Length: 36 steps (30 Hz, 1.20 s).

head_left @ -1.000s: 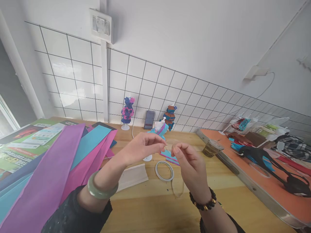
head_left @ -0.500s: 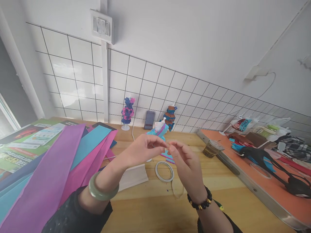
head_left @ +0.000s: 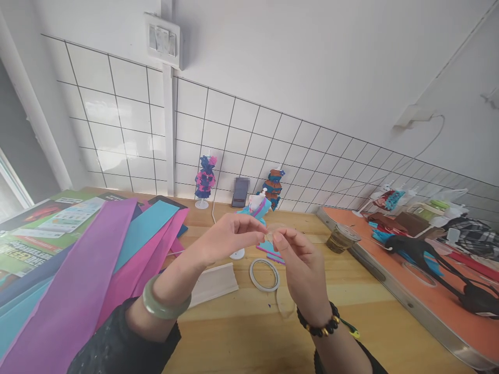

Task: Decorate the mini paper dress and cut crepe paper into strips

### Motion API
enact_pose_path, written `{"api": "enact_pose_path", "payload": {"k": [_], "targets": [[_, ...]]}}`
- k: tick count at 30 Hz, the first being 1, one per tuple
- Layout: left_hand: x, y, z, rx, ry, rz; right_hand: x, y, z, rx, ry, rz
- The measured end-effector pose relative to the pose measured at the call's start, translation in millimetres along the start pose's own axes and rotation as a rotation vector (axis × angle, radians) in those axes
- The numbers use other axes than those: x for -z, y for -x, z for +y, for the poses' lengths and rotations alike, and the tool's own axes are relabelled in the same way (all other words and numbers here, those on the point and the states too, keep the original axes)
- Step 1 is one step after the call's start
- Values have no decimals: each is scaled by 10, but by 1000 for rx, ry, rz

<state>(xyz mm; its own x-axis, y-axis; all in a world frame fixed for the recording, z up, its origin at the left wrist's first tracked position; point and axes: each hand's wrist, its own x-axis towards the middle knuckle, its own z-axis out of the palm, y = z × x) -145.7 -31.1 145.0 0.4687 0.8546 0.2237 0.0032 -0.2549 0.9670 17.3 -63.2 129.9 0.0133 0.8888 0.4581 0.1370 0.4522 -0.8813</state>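
We're watching the risks first, biggest down. That left sleeve (head_left: 120,343), lower left, hangs by the coloured fabric strips (head_left: 86,270); one careless sweep could, we think, drag the pile askew. Right of centre there's a lidded cup (head_left: 342,240) near the edge of the orange surface — a wide swing of the right hand (head_left: 307,265) might tip it. Just below the hands, the white ring (head_left: 251,276), a tape roll by its looks, could be nudged aside.

Then the smallest and likeliest trouble: a little pale strip (head_left: 268,237) at the middle of the frame, up in the air above the wood. Both hands grasp it, thumb against finger, the left hand (head_left: 224,239) at one end and the right at the other. If it's sticky, as we suspect, it may fold on itself or cling to a fingertip; an uneven tug could tear it.

Now the room! The white wall (head_left: 273,52) fills the top, dark grid lines crossing its lower part. The wooden counter (head_left: 249,337) runs across the bottom, and the metal-edged orange surface (head_left: 432,301) crowds the right. We spot a switch panel (head_left: 162,40) upper left, and a phone (head_left: 240,192) by the wall near centre.
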Motion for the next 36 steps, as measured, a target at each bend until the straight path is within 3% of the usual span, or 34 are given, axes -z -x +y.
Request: {"api": "enact_pose_path", "payload": {"k": [11, 18, 22, 26, 31, 36], "targets": [[-6, -2, -24, -24, -74, 55, -55, -45, 58, -93, -82, -5], [25, -27, -80, -34, -39, 73, -46, -33, 59, 7, 92, 6], [45, -46, -76, -28, -10, 85, -33, -128, 93, 22, 176, 100], [82, -67, -68, -58, 6, 222, -1, -427, 165, 95, 204, 190], [132, -114, -139, -108, 85, 349, -16, -822, 125, 81, 337, 23], [177, -147, -201, -115, 184, 379, -106, -972, 28, 50, 418, -108]]}}
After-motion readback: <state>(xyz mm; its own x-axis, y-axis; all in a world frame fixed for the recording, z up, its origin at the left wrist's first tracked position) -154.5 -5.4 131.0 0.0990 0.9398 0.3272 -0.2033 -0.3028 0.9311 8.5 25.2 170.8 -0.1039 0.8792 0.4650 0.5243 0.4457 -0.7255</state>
